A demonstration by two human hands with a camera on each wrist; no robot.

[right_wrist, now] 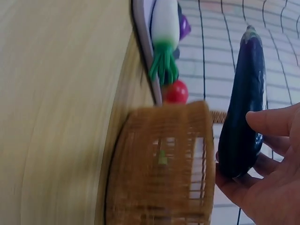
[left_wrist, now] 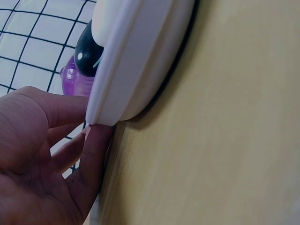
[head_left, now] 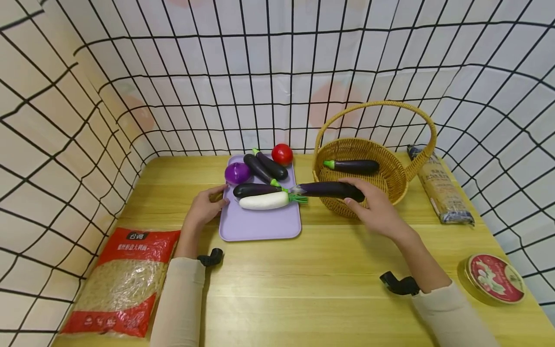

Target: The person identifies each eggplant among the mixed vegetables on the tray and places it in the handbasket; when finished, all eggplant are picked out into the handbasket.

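Observation:
My right hand grips a long dark eggplant by its thick end, holding it over the front of the wicker basket. The right wrist view shows thumb and fingers around this eggplant. Another eggplant lies inside the basket. My left hand pinches the left edge of a lilac tray; the left wrist view has the fingers at the tray's rim. On the tray are a white radish, a purple onion-like vegetable, a tomato and several eggplants.
A red bag of pasta lies at the left of the wooden table. To the right of the basket, whose tall handle arches up, lies a long package. A round red-lidded tin stands at the front right. Grid-patterned cloth walls surround the table.

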